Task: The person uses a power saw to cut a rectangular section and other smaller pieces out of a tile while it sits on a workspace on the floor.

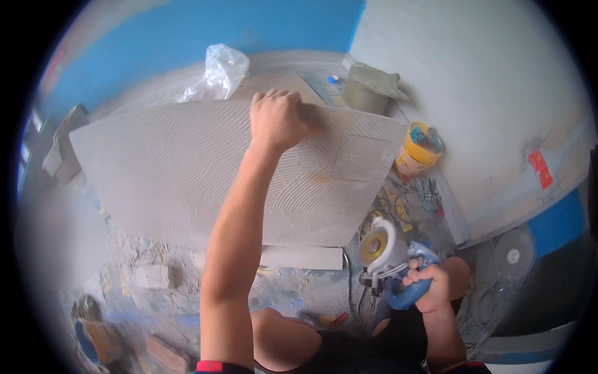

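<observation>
My left hand reaches forward, its fingers curled over the far top edge of a large grey tile. The tile's ridged back faces me, and it stands tilted. In my right hand, at the lower right, is the blue handle of a handheld circular saw. A white guard surrounds its round disc, which is turned toward the tile's lower right corner. A narrow light strip of tile lies on the floor just below the large tile's near edge.
A yellow bucket stands right of the tile. Behind it are a covered grey bucket and a clear plastic bag. Rubble, a pale block and a black cable lie on the floor. White wall rises at right.
</observation>
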Demonstrator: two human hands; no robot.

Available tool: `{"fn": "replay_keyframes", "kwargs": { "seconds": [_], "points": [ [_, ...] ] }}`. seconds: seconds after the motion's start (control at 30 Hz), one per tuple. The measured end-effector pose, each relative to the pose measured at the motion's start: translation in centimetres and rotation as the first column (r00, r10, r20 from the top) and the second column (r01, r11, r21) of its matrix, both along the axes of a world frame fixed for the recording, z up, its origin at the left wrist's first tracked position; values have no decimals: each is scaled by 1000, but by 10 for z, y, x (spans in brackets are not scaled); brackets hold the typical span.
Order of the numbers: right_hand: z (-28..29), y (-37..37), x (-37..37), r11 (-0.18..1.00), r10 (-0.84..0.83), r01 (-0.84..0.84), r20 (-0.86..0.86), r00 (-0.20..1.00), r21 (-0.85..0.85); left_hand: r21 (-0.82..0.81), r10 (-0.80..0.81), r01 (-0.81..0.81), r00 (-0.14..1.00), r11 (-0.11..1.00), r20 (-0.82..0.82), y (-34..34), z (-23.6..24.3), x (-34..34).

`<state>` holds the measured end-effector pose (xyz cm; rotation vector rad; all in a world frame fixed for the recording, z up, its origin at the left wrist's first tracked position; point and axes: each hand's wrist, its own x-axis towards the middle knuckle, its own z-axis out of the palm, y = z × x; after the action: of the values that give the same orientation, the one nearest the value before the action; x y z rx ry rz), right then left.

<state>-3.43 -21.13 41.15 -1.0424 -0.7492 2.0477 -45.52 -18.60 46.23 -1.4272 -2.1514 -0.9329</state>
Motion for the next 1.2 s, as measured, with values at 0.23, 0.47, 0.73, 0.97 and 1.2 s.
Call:
{"fn": "replay_keyframes", "kwargs": {
  "seconds": [0.23,0.47,0.73,0.97,1.2],
  "points": [
    [1,12,-21,982,-65,34,-162,985,-186,-39,14,-15,999,999,-38,-10,3,1],
    [-57,11,2,955,61,-79,-72,996,-285,-5,0,-1,995,1000,-100,-7,-1,3],
    [-78,-8,-52,896,-140,-127,-543,828,-426,-86,34,-45,992,995,-121,-10,6,2],
    [-87,-6,-78,904,-191,-101,-604,774,-415,-118,44,-57,993,991,-112,-5,3,2],
    [-81,1,-90,924,-196,-72,-624,756,-376,-115,64,-79,989,990,-131,-9,8,9]
  ]
}}
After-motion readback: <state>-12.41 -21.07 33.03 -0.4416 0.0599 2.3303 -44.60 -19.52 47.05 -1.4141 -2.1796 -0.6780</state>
